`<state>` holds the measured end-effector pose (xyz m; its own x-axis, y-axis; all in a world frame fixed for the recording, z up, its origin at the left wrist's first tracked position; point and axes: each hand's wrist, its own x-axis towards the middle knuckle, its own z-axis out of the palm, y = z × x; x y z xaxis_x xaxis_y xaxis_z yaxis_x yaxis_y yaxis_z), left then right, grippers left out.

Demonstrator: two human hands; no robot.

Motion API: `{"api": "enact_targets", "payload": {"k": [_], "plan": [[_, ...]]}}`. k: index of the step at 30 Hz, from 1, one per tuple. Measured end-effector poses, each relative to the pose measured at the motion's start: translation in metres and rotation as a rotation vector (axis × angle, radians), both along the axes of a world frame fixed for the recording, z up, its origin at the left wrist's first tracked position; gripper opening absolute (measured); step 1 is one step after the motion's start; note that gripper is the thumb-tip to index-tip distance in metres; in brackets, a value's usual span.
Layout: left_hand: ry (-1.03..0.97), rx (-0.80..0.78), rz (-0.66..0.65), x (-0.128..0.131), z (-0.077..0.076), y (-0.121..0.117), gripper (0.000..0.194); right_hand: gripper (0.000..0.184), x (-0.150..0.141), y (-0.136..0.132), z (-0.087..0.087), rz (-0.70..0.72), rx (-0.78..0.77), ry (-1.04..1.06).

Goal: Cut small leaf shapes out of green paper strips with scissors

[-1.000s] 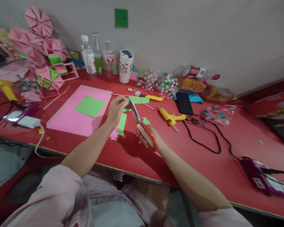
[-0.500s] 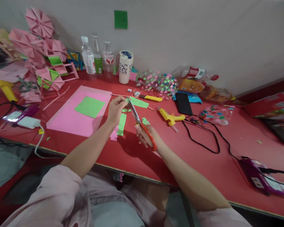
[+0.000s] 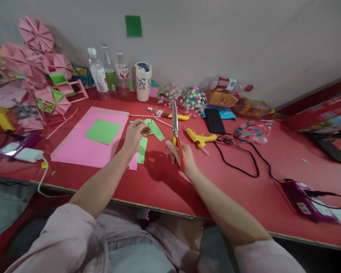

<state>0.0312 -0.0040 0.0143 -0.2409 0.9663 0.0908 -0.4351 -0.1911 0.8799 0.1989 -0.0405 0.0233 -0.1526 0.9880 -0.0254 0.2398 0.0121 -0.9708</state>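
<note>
My right hand (image 3: pixel 184 155) is closed around the orange-red handles of a pair of scissors (image 3: pixel 175 121). The blades point up and away from me, close together. To its left, my left hand (image 3: pixel 135 134) has its thumb and fingertips pinched together above the scraps; whatever is between them is too small to make out. Beside those fingers lies a green paper strip (image 3: pixel 157 131), with a second green strip (image 3: pixel 142 151) and pink scraps (image 3: pixel 133 162) nearer me. A green paper square (image 3: pixel 102 131) rests on large pink sheets (image 3: pixel 76 151) left of the hand.
Behind the hands are a yellow utility knife (image 3: pixel 179 117), striped sticks, bags of paper stars (image 3: pixel 194 99), a cup (image 3: pixel 143 85) and bottles. A yellow glue gun (image 3: pixel 200 138), phone (image 3: pixel 215 121) and black cables lie right. Folded pink paper shapes (image 3: pixel 35 62) stand at far left.
The scissors have come away from my left hand and swung upright, to the right. The green strip beside my left fingers lies at a different angle. Green stars near my right hand no longer show.
</note>
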Motion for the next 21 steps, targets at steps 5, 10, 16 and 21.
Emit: {"api": "enact_targets", "payload": {"k": [5, 10, 16, 21], "plan": [[0.099, -0.048, -0.127, 0.012, -0.003, -0.006, 0.010, 0.031, 0.001, 0.005, 0.002, 0.078, -0.079, 0.098], [0.383, -0.026, -0.074, 0.004, -0.003, -0.005, 0.010, 0.025, 0.004, 0.012, -0.003, -0.116, 0.040, 0.061], [1.066, 0.103, -0.266, 0.013, -0.007, -0.006, 0.018, 0.029, 0.019, 0.035, -0.013, -0.277, 0.135, 0.141], [1.621, 0.274, -0.403, 0.036, -0.007, -0.007, 0.029, 0.036, 0.022, 0.043, -0.017, -0.283, 0.107, 0.169]]}}
